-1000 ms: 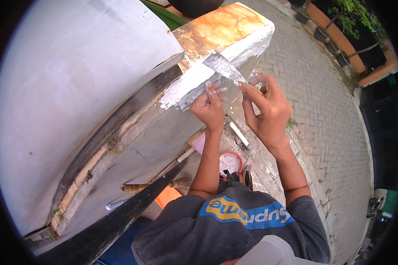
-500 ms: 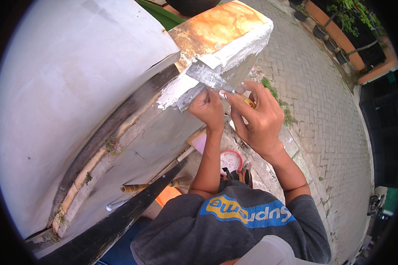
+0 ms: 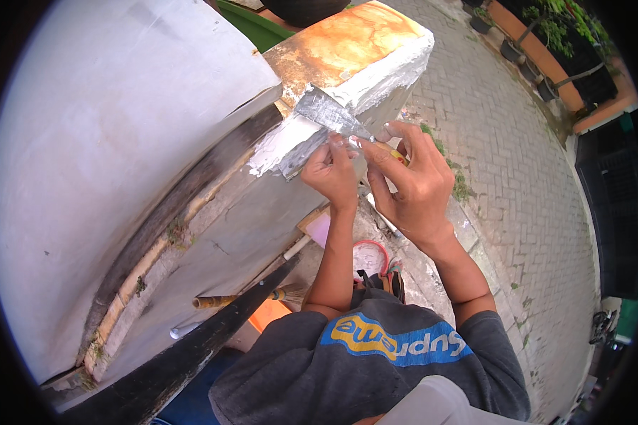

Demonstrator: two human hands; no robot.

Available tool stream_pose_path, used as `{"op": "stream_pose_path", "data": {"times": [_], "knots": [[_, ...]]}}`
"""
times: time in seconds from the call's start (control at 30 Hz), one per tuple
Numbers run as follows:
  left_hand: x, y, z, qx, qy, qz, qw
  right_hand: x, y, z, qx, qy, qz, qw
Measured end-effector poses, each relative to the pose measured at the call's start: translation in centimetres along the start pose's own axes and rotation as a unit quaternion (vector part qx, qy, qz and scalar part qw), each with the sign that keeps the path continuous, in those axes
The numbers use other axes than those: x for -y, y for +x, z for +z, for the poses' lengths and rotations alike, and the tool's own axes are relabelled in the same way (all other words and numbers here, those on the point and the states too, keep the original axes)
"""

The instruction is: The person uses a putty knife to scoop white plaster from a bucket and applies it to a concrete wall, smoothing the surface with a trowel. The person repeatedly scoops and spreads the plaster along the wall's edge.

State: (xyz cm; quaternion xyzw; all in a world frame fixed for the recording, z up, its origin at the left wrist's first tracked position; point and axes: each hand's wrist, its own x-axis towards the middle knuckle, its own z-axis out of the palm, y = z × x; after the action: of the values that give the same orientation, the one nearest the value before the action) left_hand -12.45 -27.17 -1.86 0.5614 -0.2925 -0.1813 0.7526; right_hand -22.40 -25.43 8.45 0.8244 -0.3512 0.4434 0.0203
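Note:
My right hand (image 3: 415, 185) grips the yellow handle of a putty knife (image 3: 327, 113), thumb and fingers pinched near the blade. Its wide grey blade, smeared white, lies across the top edge of a low wall. White putty (image 3: 285, 144) coats this edge, with ragged borders. Just left of it, my left hand (image 3: 331, 176) is closed with its fingers curled. They hold a flat grey strip (image 3: 303, 157) against the wall's front face, below the putty knife blade; its far end is hidden by my fingers.
A large grey slab (image 3: 142, 127) rises at left beside the orange-stained wall top (image 3: 340, 46). Below are a red-rimmed bucket (image 3: 381, 248), a brush with a bamboo-like handle (image 3: 216, 302) and a dark rail (image 3: 213, 340). Brick paving (image 3: 517, 170) extends right, with potted plants (image 3: 512, 49) beyond.
The putty knife blade has shifted slightly up and left over the wall edge. My left fingertips have moved a little beneath it. The view has shifted slightly.

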Motion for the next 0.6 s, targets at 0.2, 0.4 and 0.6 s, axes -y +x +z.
{"op": "stream_pose_path", "data": {"times": [0.2, 0.4, 0.6], "knots": [[0.4, 0.2, 0.2, -0.015, -0.092, 0.008, 0.996, -1.3, -0.4, 0.8, -0.001, -0.011, 0.01, 1.0], [0.4, 0.1, 0.5, -0.015, -0.098, 0.009, 0.995, -4.2, -0.2, 1.0, -0.031, -0.04, 0.021, 0.998], [0.7, 0.2, 0.5, -0.012, -0.081, 0.001, 0.997, -4.6, -0.1, 0.9, -0.045, 0.058, 0.106, 0.992]]}}
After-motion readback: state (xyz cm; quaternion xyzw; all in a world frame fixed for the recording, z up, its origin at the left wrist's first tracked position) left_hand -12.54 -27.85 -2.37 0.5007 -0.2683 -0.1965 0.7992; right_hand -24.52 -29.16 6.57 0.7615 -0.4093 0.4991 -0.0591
